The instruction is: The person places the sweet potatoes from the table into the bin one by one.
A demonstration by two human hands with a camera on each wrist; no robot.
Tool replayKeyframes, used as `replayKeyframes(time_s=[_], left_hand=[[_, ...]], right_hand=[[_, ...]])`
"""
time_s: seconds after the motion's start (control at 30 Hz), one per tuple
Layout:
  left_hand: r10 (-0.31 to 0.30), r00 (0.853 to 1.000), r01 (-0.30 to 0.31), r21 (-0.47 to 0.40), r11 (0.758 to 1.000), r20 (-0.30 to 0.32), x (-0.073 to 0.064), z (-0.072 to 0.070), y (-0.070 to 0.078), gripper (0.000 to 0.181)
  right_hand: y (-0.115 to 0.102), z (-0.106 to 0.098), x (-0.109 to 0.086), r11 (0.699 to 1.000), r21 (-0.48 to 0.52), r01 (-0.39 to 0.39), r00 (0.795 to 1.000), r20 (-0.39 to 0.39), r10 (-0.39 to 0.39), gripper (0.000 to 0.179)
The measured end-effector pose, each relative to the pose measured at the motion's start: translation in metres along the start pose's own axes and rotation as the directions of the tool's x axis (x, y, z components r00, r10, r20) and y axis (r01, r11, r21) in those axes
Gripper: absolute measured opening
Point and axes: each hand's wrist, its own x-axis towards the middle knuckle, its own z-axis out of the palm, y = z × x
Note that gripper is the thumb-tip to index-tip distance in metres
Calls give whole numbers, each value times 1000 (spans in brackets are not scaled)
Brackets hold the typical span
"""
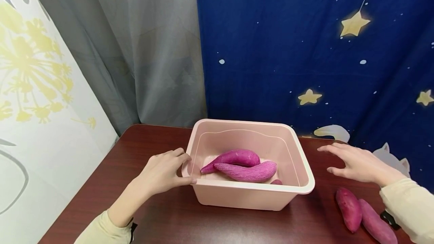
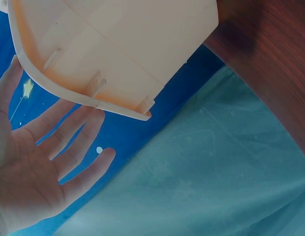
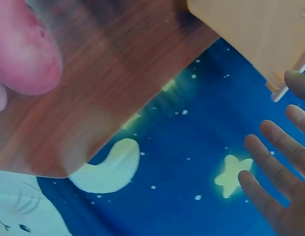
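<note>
A pale pink plastic tub [image 1: 251, 195] stands on the dark wooden table. Inside lie two long purple sweet potatoes, the rear one [image 1: 241, 156] partly behind the front one [image 1: 252, 172]; a small piece of a third [image 1: 276, 182] shows above the front rim. At the tub's left front corner, my left hand [image 1: 164, 170] touches the rim with spread, fairly straight fingers [image 2: 78, 147]. My right hand [image 1: 356, 161] hovers right of the tub, fingers extended and holding nothing. Below it on the table lie two more sweet potatoes, one redder [image 1: 349, 209] and one duller [image 1: 377, 221].
The table [image 1: 159, 217] ends at a back edge close behind the tub. Beyond hang a grey curtain [image 1: 166, 55] and a blue star-patterned curtain [image 1: 271, 48]. A white panel with yellow flowers [image 1: 44, 131] borders the left side.
</note>
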Motion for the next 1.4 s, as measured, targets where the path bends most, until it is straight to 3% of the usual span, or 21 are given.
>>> replayKeyframes(time_s=[0.23,0.47,0.83,1.13,1.4], left_hand=[[8,1000,-8,-3,1000,-11,0,1,0,40],[9,1000,-9,0,1000,-13,0,2,0,40],[5,1000,-5,-1,1000,-12,0,0,0,39],[3,1000,-3,0,1000,-10,-1,0,0,40],[1,1000,-1,-1,1000,-9,-1,0,0,40]], right_hand=[[10,16,-11,998,30,-57,997,58,55,51],[17,36,-27,996,46,-71,997,45,69,50],[21,60,-45,982,90,-166,981,119,155,49],[26,77,-60,984,33,-174,982,84,171,49],[32,89,-71,973,10,-230,969,101,228,50]])
